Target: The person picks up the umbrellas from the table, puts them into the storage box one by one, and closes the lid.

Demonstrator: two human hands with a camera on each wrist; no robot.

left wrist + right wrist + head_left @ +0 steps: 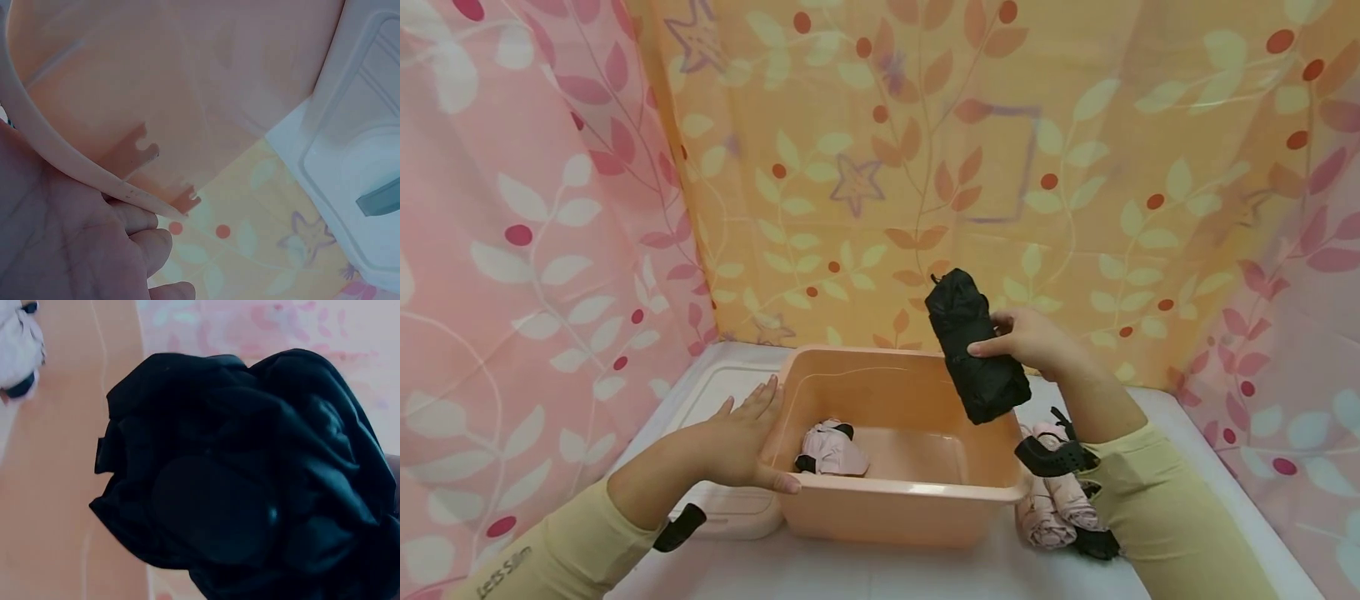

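My right hand [1030, 342] grips a black folded umbrella [966, 342], thumb on the near side, and holds it tilted above the right part of a peach plastic bin [902, 517]. In the right wrist view the umbrella [219, 500] shows end-on, a round dark disc amid gathered fabric. My left hand [737, 442] rests on the bin's left rim, fingers straight along the outside and thumb over the front corner. A pale pink bundle with black ends [833, 450] lies inside the bin at the left.
Several rolled pale pink bundles [1048, 521] with black parts lie right of the bin, partly behind my right sleeve. A white lid [722, 383] lies flat to the left, partly under my left arm. Patterned cloth walls [865, 167] enclose the white table [880, 575].
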